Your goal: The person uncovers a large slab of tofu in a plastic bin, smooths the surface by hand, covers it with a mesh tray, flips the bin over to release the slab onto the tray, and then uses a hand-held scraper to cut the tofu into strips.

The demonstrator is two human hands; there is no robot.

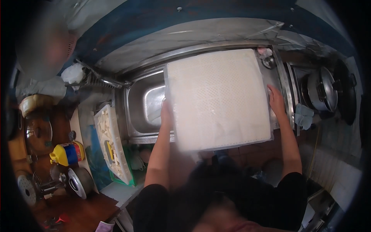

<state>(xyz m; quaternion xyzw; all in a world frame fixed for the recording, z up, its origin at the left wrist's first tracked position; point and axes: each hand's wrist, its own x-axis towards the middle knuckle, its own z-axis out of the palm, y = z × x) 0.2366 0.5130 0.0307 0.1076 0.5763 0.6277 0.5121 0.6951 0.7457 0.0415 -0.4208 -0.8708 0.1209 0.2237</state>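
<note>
A large, cream-white square slab or board point(217, 95) with rows of small dots spreads before me, and thin clear material shows along its edges. It covers the right part of the sink unit and juts past the front edge. My left hand point(166, 114) grips its left side, with the fingers partly hidden. At the right side is my right hand point(276, 100), fingers bent toward the slab. Whether those fingertips touch it or reach under it is unclear.
Left of the slab lies a steel sink basin point(147, 101). A white tray of pale cut blocks point(113, 145) stands farther left, near a yellow bottle point(68, 153) and a lidded pot point(79, 182) on a brown table. At right, a lidded pot point(321, 90) sits by a blue cloth point(303, 116).
</note>
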